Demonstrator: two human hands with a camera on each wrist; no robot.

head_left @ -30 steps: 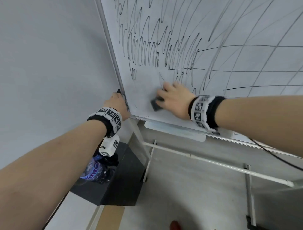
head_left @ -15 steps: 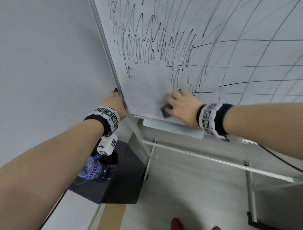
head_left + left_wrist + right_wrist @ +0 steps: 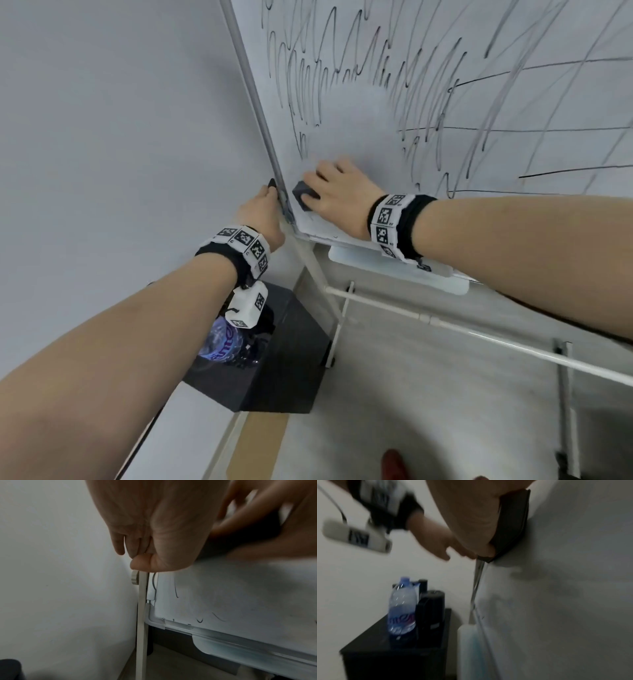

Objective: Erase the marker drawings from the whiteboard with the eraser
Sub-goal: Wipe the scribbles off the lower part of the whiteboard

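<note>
The whiteboard (image 3: pixel 359 137) carries black marker scribbles (image 3: pixel 342 68) across its upper part and long lines to the right; a wiped patch spreads around its lower left corner. My right hand (image 3: pixel 337 192) presses the dark eraser (image 3: pixel 303 195) flat on the board close to the left frame. The eraser (image 3: pixel 511 524) shows again in the right wrist view, pinned under the palm. My left hand (image 3: pixel 262 214) grips the board's left frame edge (image 3: pixel 142 588), thumb and fingers curled round it. A few short marks (image 3: pixel 199 620) lie along the bottom edge.
A pale marker tray (image 3: pixel 394 270) hangs under the board's bottom rail. The stand's white crossbar (image 3: pixel 479 332) runs below. A black cabinet (image 3: pixel 274 370) by the wall holds a water bottle (image 3: pixel 401 608) and dark objects. The wall is just left of the board.
My right hand has slid the eraser left, from the lower middle of the wiped patch to the left frame. The wiped patch has grown. My left hand keeps its grip on the frame.
</note>
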